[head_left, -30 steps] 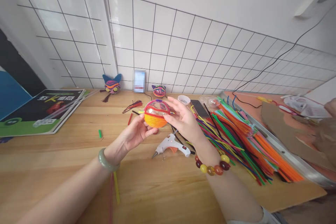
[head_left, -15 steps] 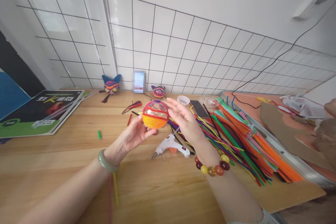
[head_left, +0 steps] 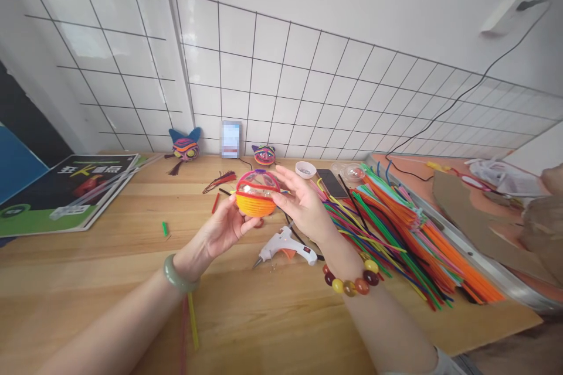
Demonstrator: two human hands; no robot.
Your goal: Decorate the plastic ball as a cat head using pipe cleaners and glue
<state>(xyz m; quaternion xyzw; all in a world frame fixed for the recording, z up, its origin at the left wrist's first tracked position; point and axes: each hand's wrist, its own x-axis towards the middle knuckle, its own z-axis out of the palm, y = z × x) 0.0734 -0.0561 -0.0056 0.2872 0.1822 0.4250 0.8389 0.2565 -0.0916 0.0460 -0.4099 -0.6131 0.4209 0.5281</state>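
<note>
Between both hands, above the table, is a clear plastic ball (head_left: pixel 255 193) partly covered with pipe cleaners: yellow-orange rows below, red and pink lines above, a purple bit on top. My left hand (head_left: pixel 225 227) grips it from the lower left, thumb and fingers around its side and underside. My right hand (head_left: pixel 303 205) lies against its right side, thumb on the front and fingers behind the upper edge. Just below the right hand, a white hot glue gun (head_left: pixel 285 245) rests on the table, nozzle toward the lower left.
Bundles of coloured pipe cleaners (head_left: pixel 396 234) spread across the right. Two finished cat-like ornaments, one blue-eared (head_left: pixel 185 145) and one smaller (head_left: pixel 264 154), stand by the tiled wall. A phone (head_left: pixel 231 139), small bowl (head_left: pixel 305 170), dark phone (head_left: pixel 331 183), magazine (head_left: pixel 105 173) and cardboard (head_left: pixel 466 217) surround them.
My right hand has closed in on the ball, its thumb now touching the front. The ball has tilted slightly, and the whole view has shifted a little.
</note>
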